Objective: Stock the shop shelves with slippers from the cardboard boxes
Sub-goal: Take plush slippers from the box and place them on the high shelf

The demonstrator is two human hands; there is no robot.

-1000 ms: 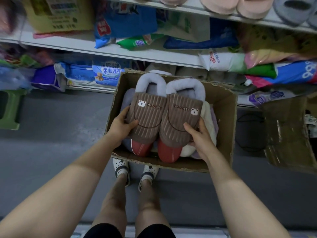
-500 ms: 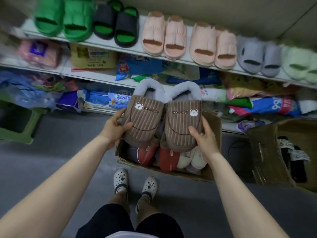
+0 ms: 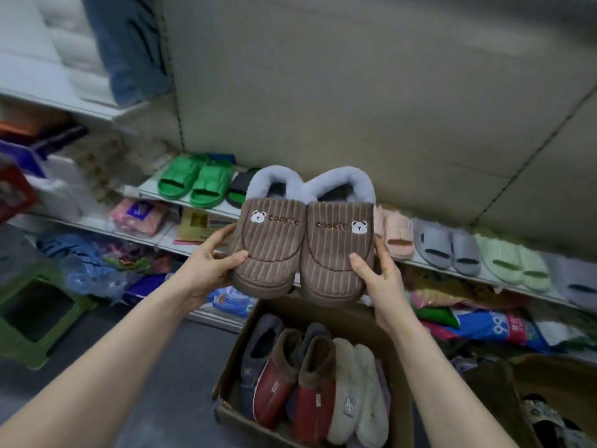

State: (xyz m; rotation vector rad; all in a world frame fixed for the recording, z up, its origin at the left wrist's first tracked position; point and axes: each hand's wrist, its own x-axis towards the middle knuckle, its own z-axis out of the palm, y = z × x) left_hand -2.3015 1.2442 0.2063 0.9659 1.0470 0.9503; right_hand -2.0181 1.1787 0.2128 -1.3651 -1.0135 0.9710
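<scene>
I hold a pair of brown corduroy slippers with grey fleece collars and small bear patches, side by side in mid-air in front of the slipper shelf [image 3: 420, 262]. My left hand [image 3: 211, 263] grips the left slipper [image 3: 269, 250] at its outer edge, thumb on top. Around the outer edge of the right slipper [image 3: 336, 253] my right hand [image 3: 379, 276] does the same. Below them an open cardboard box [image 3: 232, 360] on the floor holds several more slippers: red, navy, cream.
The shelf carries green slides [image 3: 197, 181], pink slides [image 3: 397, 234], grey slides [image 3: 449, 250] and pale green slides [image 3: 513, 266]. Packaged goods fill the lower shelves. A green stool [image 3: 29, 321] stands at left, a second cardboard box [image 3: 555, 396] at lower right.
Both hands have lifted the brown pair out of the box and up to the height of the slipper shelf. My view has tilted upward.
</scene>
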